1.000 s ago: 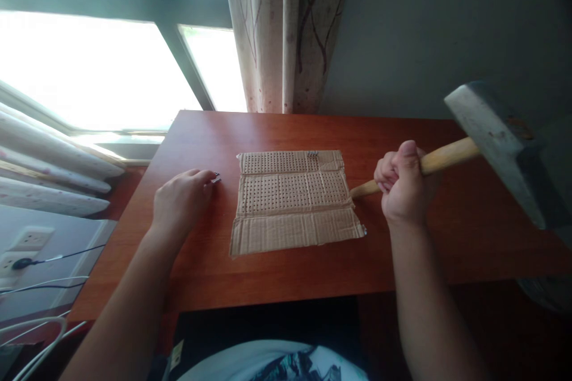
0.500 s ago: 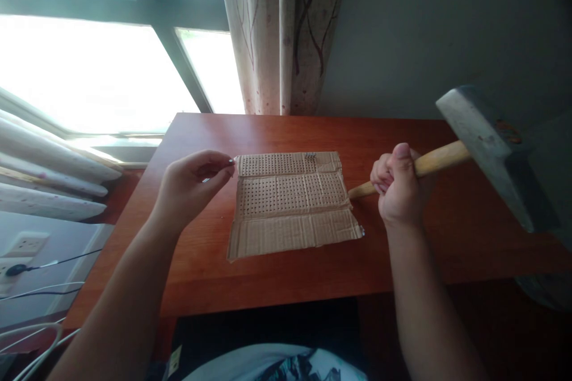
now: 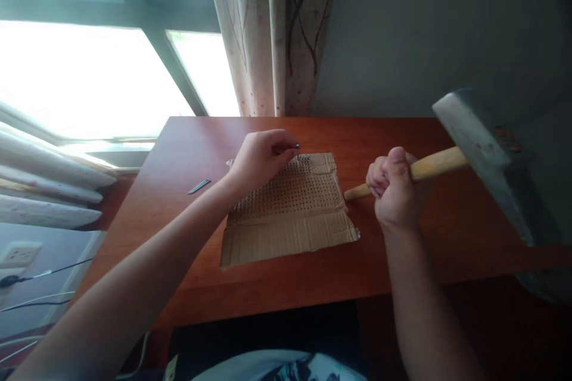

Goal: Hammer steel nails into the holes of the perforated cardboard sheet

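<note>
A flat piece of cardboard (image 3: 295, 220) full of small holes lies on the red-brown table (image 3: 402, 262). My left hand (image 3: 261, 158) hovers over its far edge, fingers pinched on a nail (image 3: 294, 146) held just above a few nails (image 3: 304, 158) standing in the top row. My right hand (image 3: 393, 190) is closed round the wooden handle of a hammer (image 3: 473, 155), right of the cardboard. The hammer's grey metal head is raised at the right edge of view.
Loose nails (image 3: 199, 186) lie on the table left of the cardboard. A window and a patterned curtain (image 3: 277, 30) stand behind the table. A wall socket and cables (image 3: 18, 262) are at the lower left.
My left hand picked a nail from the loose ones on the table and carried it rightward over the cardboard's far edge. My right hand and hammer barely moved.
</note>
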Available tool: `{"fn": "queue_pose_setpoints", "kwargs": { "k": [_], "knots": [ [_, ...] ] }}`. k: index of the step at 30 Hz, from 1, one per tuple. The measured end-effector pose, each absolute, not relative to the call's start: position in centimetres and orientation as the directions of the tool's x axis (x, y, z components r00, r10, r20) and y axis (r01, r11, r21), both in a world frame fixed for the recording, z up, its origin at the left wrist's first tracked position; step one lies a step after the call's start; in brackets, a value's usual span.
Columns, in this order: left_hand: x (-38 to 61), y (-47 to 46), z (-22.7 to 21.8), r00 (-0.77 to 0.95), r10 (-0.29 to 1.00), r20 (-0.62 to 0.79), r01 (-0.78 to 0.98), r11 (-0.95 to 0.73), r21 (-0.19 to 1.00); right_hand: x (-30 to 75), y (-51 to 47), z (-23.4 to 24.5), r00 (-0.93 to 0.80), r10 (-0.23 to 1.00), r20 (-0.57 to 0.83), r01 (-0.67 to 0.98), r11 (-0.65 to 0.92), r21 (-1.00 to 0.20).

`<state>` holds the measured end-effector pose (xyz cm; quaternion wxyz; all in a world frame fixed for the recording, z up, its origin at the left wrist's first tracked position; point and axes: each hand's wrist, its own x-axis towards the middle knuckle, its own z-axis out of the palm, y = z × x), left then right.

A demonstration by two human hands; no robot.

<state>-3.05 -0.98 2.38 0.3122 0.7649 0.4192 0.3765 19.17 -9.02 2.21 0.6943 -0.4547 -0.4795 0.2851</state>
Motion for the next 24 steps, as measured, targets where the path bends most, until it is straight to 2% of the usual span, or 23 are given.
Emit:
{"fn": "queue_pose_setpoints", "kwargs": {
  "k": [9,24],
  "knots": [
    [-3.17,-0.89,2.31,0.361,0.881,0.307,0.481,-0.458,0.748,19.38,-9.08,1.98,0.371,0.828,0.420,0.044,0.436,-0.899],
    [-3.12,-0.74,2.06,0.355,0.886,0.299,0.497,-0.450,0.742,19.44,-9.10,1.97,0.372,0.826,0.423,0.034,0.443,-0.896]
  ]
}}
